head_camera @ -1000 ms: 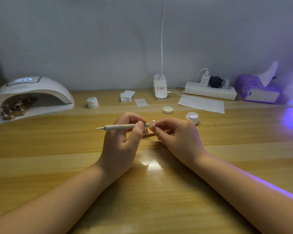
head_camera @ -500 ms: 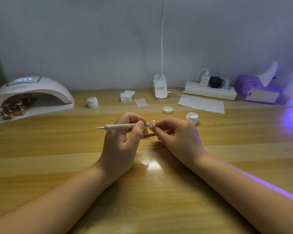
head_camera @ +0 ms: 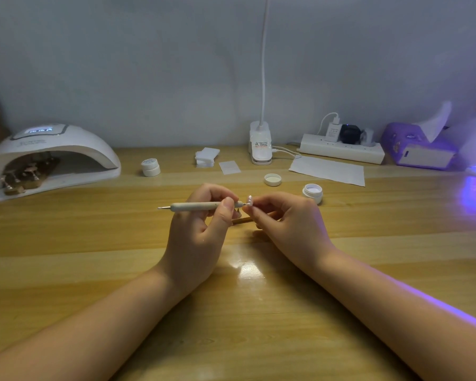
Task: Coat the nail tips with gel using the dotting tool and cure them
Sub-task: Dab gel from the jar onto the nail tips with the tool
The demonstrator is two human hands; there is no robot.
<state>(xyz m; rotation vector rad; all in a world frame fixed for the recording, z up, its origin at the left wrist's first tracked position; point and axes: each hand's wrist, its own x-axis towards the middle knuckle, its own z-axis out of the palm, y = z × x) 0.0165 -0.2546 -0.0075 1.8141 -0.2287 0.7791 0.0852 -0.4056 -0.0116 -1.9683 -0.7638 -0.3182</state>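
- Above mid-worktop [head_camera: 66,243]: left hand [head_camera: 195,237] curled round dotting tool [head_camera: 195,206], thumb and fingers pinching the shaft, tool lying level.
- Right hand [head_camera: 289,226] pinching the wooden stick [head_camera: 242,220] bearing the nail tip [head_camera: 250,199]; tool's end touching that tip.
- Against half a second ago: hardly changed, both grips unchanged.
- Forearms resting on worktop, converging; open gel jar [head_camera: 312,192] just beyond right hand; curing lamp [head_camera: 50,158] far left.
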